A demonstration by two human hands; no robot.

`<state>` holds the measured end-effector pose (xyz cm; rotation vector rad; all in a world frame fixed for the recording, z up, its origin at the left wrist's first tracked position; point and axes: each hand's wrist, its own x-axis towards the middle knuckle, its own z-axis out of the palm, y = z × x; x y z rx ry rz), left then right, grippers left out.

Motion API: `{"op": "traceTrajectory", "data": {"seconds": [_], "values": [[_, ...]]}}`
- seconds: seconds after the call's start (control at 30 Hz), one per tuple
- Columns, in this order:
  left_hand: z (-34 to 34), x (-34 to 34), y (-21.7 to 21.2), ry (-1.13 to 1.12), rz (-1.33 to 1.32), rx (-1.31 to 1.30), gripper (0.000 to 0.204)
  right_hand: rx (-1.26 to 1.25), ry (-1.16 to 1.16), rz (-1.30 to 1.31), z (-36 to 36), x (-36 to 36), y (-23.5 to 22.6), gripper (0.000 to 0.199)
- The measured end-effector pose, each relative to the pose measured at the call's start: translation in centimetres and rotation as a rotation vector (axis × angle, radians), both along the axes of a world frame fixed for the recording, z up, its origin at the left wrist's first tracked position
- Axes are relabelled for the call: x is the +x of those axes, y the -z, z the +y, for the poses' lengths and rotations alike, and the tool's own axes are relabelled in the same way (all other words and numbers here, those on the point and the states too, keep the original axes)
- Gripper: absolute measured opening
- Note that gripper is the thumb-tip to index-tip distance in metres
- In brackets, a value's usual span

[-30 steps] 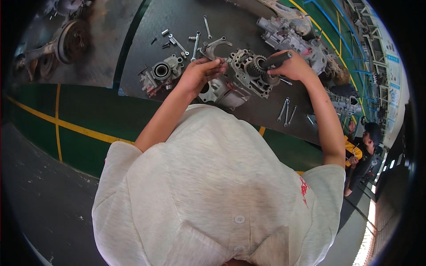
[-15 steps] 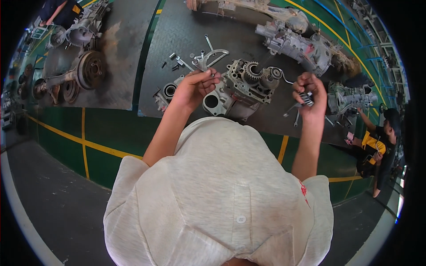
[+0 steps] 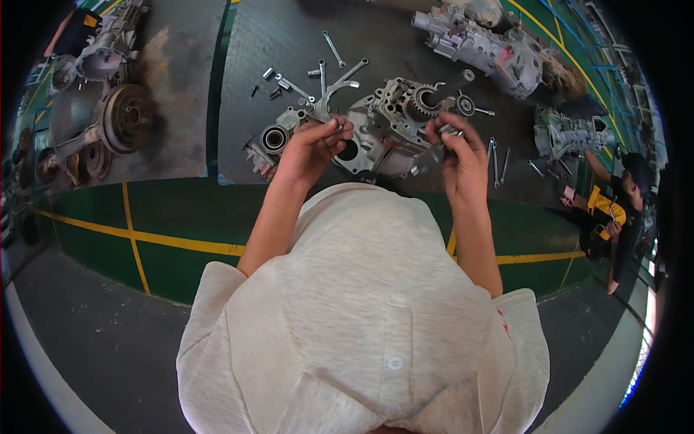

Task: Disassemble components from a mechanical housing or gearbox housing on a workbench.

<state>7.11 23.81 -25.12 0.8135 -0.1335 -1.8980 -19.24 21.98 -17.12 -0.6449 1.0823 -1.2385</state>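
My left hand (image 3: pixel 314 148) is closed, thumb and fingertips pinching a small metal piece (image 3: pixel 340 127) whose kind I cannot make out. It hovers in front of an opened gearbox housing (image 3: pixel 387 126) with a round port, a toothed gear (image 3: pixel 425 101) and a shaft (image 3: pixel 457 81) sticking up. My right hand (image 3: pixel 466 155) curls around a ribbed metal piece (image 3: pixel 452 131), partly hidden by the fingers. A blurred grey bar (image 3: pixel 426 160) shows beside that hand, close to the housing. Left of the housing lie a shift fork (image 3: pixel 334 94) and a casing with a round bearing (image 3: pixel 275 139).
Wrenches (image 3: pixel 332 49), a socket (image 3: pixel 269 73) and bolts lie on the dark table. More wrenches (image 3: pixel 494 163) lie at right. A large transmission (image 3: pixel 491 54) is at the back, another gearbox (image 3: pixel 567 134) far right beside a co-worker (image 3: pixel 622 210). A brake drum (image 3: pixel 126 119) sits on the left table.
My right hand has moved left, toward the gearbox housing, with the ribbed piece. My left hand keeps its pinch, nearly in place. The view has shifted, showing more wrenches at right.
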Motion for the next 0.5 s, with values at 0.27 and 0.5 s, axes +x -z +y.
{"op": "traceTrajectory", "data": {"seconds": [0.27, 0.5], "values": [[-0.8, 0.8, 2.1, 0.093, 0.015, 0.000, 0.022, -0.819, -0.411, 1.269, -5.7, 2.9, -1.0, 0.024], [-0.6, 0.9, 2.6, 0.083, -0.005, -0.016, 0.029, -1.133, -0.670, 1.577, -9.7, 4.4, 1.8, 0.032]]}}
